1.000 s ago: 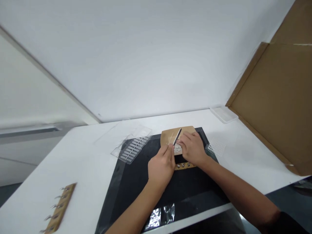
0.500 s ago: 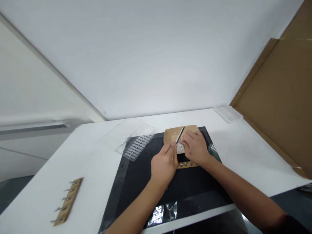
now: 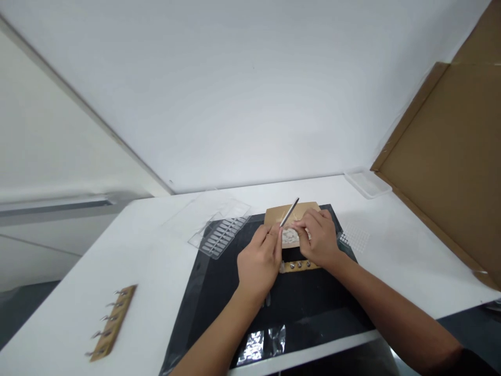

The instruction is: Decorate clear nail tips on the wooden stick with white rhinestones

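My left hand (image 3: 260,257) pinches a thin, dark and light stick (image 3: 290,211) that tilts up to the right. Close by on the right, my right hand (image 3: 318,236) has its fingertips pressed together; what they hold is too small to make out. Both hands are over a brown sheet (image 3: 274,214) with a whitish patterned patch (image 3: 290,236) between them. Just below lies a wooden strip (image 3: 304,266) with several metal clips, its left end beside my left hand. A black mat (image 3: 305,297) is under everything.
Clear trays of pale oblong pieces (image 3: 222,237) lie left of the hands. Another wooden strip with clips (image 3: 114,324) is at the far left. On the right are a sheet of small white dots (image 3: 355,238), a clear plastic box (image 3: 368,184) and a large cardboard panel (image 3: 450,172).
My left hand has moved slightly left and down with the stick. The two hands are a little farther apart, and more of the whitish patch shows.
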Tool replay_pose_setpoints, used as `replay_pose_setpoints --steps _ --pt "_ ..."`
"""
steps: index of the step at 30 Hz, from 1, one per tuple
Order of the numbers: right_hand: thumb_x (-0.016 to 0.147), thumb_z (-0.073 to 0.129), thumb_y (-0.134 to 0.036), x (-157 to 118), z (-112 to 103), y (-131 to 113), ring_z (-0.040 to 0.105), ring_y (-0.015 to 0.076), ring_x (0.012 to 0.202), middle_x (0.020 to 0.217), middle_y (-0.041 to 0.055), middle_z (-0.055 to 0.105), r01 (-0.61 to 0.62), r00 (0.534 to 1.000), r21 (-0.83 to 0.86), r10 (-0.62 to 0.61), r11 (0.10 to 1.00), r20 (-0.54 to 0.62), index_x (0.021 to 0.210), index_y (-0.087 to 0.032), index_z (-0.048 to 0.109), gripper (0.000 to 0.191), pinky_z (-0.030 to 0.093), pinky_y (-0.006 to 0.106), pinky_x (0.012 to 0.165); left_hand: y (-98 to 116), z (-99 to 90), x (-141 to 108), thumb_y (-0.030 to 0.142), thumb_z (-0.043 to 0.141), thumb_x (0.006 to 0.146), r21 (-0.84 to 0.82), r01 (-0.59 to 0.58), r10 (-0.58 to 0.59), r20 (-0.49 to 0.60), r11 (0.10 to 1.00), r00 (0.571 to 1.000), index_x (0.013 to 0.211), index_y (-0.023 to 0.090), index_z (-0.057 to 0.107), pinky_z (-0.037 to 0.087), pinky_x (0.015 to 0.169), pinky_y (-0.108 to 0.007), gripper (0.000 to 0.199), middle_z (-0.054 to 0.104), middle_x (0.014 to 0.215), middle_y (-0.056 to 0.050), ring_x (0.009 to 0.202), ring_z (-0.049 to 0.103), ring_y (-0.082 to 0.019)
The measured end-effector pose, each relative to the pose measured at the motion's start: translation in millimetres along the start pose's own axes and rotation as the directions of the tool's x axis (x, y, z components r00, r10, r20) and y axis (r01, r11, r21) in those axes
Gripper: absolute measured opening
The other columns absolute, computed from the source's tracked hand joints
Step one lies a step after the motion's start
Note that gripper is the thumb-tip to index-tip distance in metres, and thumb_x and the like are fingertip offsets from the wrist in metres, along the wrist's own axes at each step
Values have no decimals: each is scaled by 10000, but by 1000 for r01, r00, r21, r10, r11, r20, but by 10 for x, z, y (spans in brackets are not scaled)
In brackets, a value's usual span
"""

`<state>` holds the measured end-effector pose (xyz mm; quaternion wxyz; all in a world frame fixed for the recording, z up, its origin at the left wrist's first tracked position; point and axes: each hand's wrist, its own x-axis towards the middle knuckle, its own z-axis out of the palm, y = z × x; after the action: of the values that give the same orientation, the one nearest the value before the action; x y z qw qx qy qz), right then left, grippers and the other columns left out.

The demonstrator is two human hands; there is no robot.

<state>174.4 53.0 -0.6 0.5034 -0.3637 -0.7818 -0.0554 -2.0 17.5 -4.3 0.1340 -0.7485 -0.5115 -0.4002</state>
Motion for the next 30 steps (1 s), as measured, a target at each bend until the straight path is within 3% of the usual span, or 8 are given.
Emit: replay_pose_setpoints --steps 4,7,13,21,23,25,27,30 --pt "1029 619 -172 -54 -98 -9 597 189 723 746 -15 640 -144 983 203 163 969 -82 897 -240 556 161 390 380 743 -95 15 25 292 515 1096 70 113 -116 46 991 992 1144 185 766 458 673 -250 277 783 998 -61 836 721 -168" --pt "1011 647 -146 -103 -167 -16 604 190 715 715 -28 622 -149 976 273 185 951 -114 932 -247 573 148 413 388 744 -188 -24 72 338 493 1093 191 224 -253 143 956 957 1166 203 766 419 642 -276 313 785 1031 -69 856 720 -197" --pt "964 703 -115 -150 -222 18 622 200 719 754 -8 643 -93 974 233 136 968 -180 964 -244 600 164 430 407 730 -349 -231 244 351 439 1074 435 376 -522 285 818 804 1110 203 766 419 635 -314 361 778 1071 -107 884 720 -269" --pt "945 741 -95 -128 -240 -40 632 164 698 763 -32 647 -28 982 227 69 974 -178 974 -235 579 216 406 391 730 -379 -238 268 396 410 1069 535 379 -630 435 755 643 1278 190 692 501 700 -375 407 773 1020 -159 930 740 -344" --pt "951 744 -111 -123 -248 -50 636 160 694 749 -40 638 -30 985 228 67 973 -158 953 -234 563 219 399 385 730 -406 -230 246 385 419 1063 559 355 -636 457 749 622 1219 192 712 498 690 -369 385 763 985 -152 907 738 -339" --pt "956 743 -125 -119 -253 -56 637 156 688 744 -42 634 -29 988 214 61 976 -145 931 -234 549 224 389 377 722 -423 -226 226 385 454 1050 549 327 -596 433 770 676 1119 195 745 490 683 -356 354 749 1012 -147 930 728 -330" --pt "959 743 -135 -114 -257 -65 637 155 685 736 -43 630 -16 990 181 41 983 -135 914 -235 541 229 386 373 723 -414 -223 213 405 508 1033 477 321 -513 354 818 782 1001 190 762 477 672 -336 334 737 997 -132 923 712 -304" --pt "958 739 -137 -104 -267 -92 640 157 687 732 -38 626 15 995 115 -3 993 -101 906 -235 537 230 399 373 737 -340 -223 213 453 576 1012 97 313 -327 323 945 888 780 187 723 469 662 -304 382 706 797 -68 749 670 -216"
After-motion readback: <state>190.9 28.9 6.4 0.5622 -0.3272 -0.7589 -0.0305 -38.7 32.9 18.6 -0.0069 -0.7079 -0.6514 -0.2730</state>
